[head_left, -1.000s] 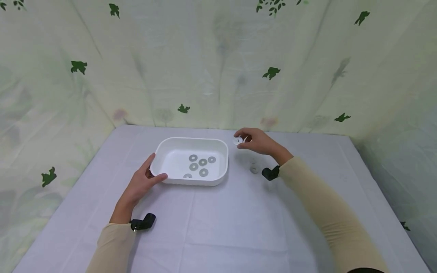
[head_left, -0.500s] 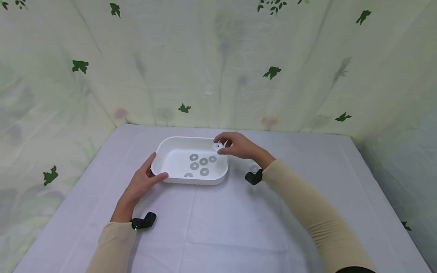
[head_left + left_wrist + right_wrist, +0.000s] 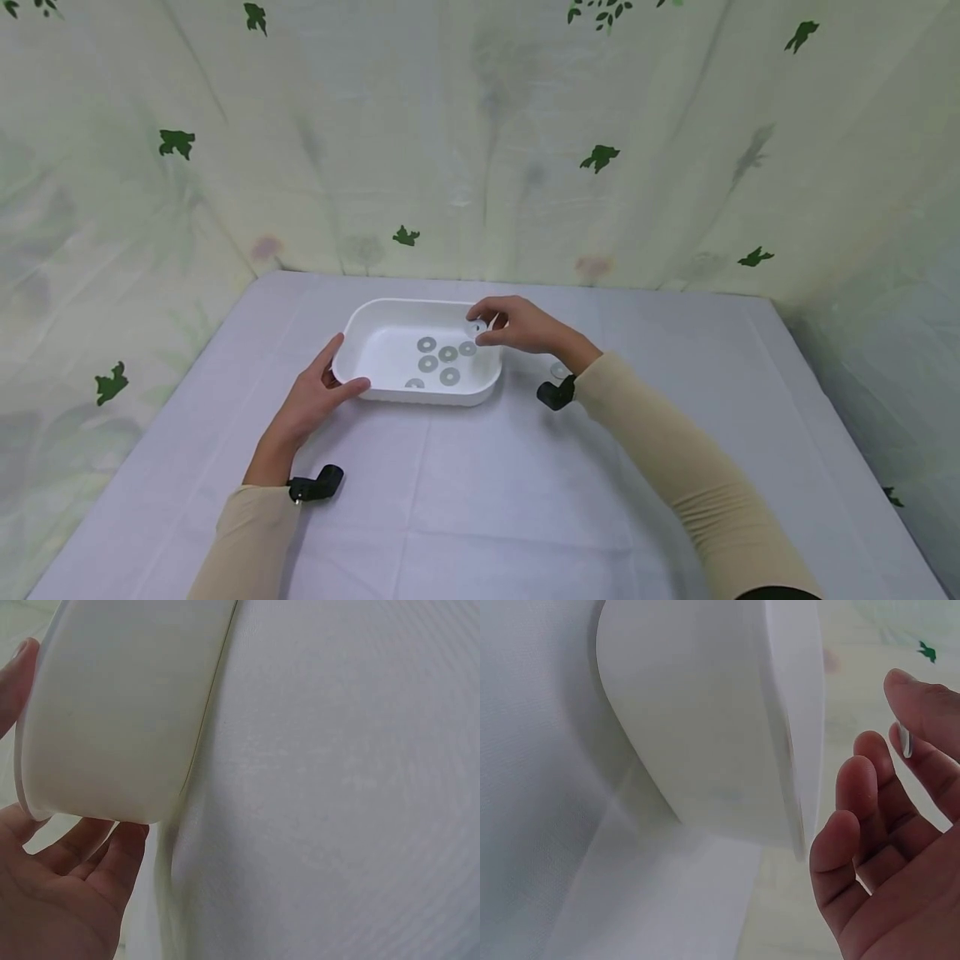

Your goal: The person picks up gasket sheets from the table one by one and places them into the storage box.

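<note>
A white plastic basin [image 3: 390, 395] with rounded corners stands on the table. Flat grey metal washers [image 3: 427, 363], several of them, lie scattered over its floor. At the basin's left end my left hand [image 3: 307, 406] grips it, thumb over the front rim and fingers against the end wall; the left wrist view shows the fingertips [image 3: 127, 838] against the wall's lower side. My right hand [image 3: 525, 325] is over the basin's right end, pinching another washer [image 3: 905, 740] between thumb and index finger. That washer appears edge-on in the right wrist view, the other fingers loosely bent.
One more ring-shaped washer [image 3: 558, 370] lies on the white tablecloth [image 3: 480, 492] right of the basin, beside the right wrist's black camera [image 3: 556, 394]. A pale curtain [image 3: 450, 125] with green leaf shapes hangs behind the table's far edge.
My right hand has carried the washer left from beside the basin to over its right end, then lowered slightly. The left hand and the basin have stayed in place.
</note>
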`<state>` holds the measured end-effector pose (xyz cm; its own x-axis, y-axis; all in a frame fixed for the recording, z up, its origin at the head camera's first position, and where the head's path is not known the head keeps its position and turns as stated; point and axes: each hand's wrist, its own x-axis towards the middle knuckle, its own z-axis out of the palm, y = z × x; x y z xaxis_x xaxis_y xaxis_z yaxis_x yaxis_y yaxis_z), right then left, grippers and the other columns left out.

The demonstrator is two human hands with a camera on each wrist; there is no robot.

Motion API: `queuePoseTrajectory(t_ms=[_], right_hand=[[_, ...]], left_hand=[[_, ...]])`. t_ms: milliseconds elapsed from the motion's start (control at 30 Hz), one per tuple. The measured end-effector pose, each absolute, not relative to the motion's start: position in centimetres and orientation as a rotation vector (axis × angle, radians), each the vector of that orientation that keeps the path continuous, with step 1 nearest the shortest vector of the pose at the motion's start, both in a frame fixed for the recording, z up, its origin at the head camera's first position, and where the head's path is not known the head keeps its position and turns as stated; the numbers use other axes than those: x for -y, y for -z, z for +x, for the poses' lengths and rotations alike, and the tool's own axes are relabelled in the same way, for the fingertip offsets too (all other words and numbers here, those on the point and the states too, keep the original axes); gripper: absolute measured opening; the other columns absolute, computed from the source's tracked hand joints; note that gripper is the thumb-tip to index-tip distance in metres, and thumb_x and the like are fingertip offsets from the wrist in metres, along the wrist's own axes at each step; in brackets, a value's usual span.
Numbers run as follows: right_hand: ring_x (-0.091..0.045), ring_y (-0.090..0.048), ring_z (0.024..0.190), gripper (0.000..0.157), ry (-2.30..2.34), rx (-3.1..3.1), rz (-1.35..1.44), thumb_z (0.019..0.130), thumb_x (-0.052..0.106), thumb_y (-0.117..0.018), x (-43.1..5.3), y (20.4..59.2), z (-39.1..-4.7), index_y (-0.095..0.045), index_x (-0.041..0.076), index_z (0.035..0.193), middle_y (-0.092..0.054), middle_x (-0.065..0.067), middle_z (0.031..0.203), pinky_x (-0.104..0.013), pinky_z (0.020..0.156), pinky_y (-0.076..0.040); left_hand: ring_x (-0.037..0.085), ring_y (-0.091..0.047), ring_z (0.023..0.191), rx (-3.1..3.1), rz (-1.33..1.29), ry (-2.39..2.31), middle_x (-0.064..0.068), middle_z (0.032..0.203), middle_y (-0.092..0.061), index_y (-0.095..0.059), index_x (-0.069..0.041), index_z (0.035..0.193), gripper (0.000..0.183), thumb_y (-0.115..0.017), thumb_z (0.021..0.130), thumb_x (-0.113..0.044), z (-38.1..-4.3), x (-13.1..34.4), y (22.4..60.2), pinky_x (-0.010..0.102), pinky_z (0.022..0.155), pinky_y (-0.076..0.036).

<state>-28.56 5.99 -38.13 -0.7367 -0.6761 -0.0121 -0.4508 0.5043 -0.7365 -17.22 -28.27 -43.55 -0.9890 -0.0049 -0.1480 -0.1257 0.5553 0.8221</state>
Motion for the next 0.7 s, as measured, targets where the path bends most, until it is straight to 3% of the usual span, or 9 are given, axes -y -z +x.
queuePoseTrajectory(t_ms=[367,567,700], right_hand=[[-0.021,-0.06,0.102,0.038,1.053,-2.439,-0.939,0.09,0.021,-0.072,-5.6,38.4,-28.6,-0.065,0.015,0.127,-0.066,-0.004,0.124,-0.031,0.087,-0.05],[-0.024,-0.061,0.102,0.048,1.064,-2.455,-0.897,0.089,0.026,-0.074,-6.0,38.7,-28.8,-0.061,0.02,0.135,-0.059,-0.01,0.134,-0.032,0.084,-0.05],[-0.025,-0.061,0.102,0.046,1.097,-2.507,-0.863,0.09,0.026,-0.073,-7.4,38.8,-29.0,-0.061,0.02,0.134,-0.056,-0.01,0.139,-0.034,0.086,-0.05]], left_hand=[[0.029,-0.045,0.129,-2.666,-0.11,-1.398,0.017,0.165,-0.022,-0.003,-0.022,0.161,0.102,-0.073,0.089,-0.041,-17.3,28.3,43.6,0.003,0.079,-0.037],[0.028,-0.046,0.126,-2.675,-0.12,-1.38,0.016,0.164,-0.024,-0.003,-0.023,0.161,0.102,-0.073,0.089,-0.042,-17.3,28.4,43.6,0.005,0.079,-0.037],[0.028,-0.045,0.125,-2.674,-0.117,-1.386,0.017,0.164,-0.025,-0.003,-0.023,0.161,0.101,-0.072,0.09,-0.04,-17.4,28.3,43.7,0.005,0.079,-0.038]])
